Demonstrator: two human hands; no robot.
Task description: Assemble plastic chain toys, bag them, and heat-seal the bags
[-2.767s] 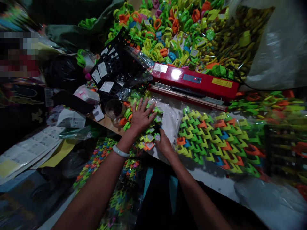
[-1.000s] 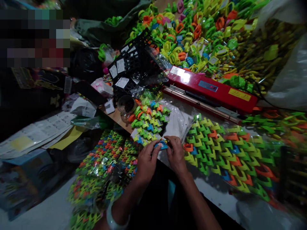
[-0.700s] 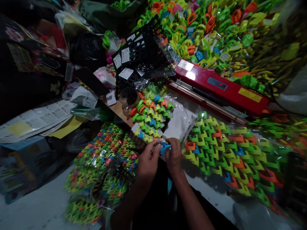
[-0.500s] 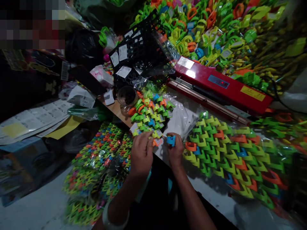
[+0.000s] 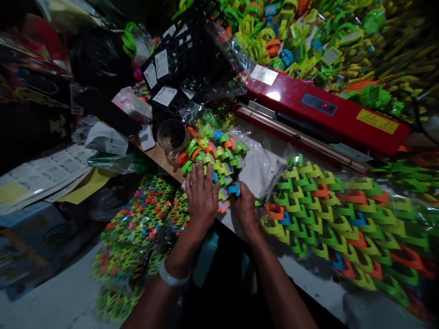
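Note:
A small stack of interlocked plastic clips (image 5: 219, 155) in green, yellow and orange lies on a clear plastic bag (image 5: 255, 167) at the table's front edge. My left hand (image 5: 201, 196) lies flat on the near end of this stack, fingers spread. Just to its right, my right hand (image 5: 245, 208) pinches a blue clip (image 5: 234, 188) against the stack's near right corner. An orange clip (image 5: 223, 206) lies between the two hands.
A large bagged sheet of interlocked clips (image 5: 329, 205) lies to the right. A red heat sealer (image 5: 322, 109) sits behind it, a black crate (image 5: 185, 68) and a small cup (image 5: 171, 135) behind the stack. Loose clips (image 5: 308, 32) are heaped at the back. Bagged clip sheets (image 5: 137, 228) lie lower left.
Both hands held the blue clip near the table edge. Now my left hand has gone forward flat onto the stack, and my right hand has carried the blue clip to its corner.

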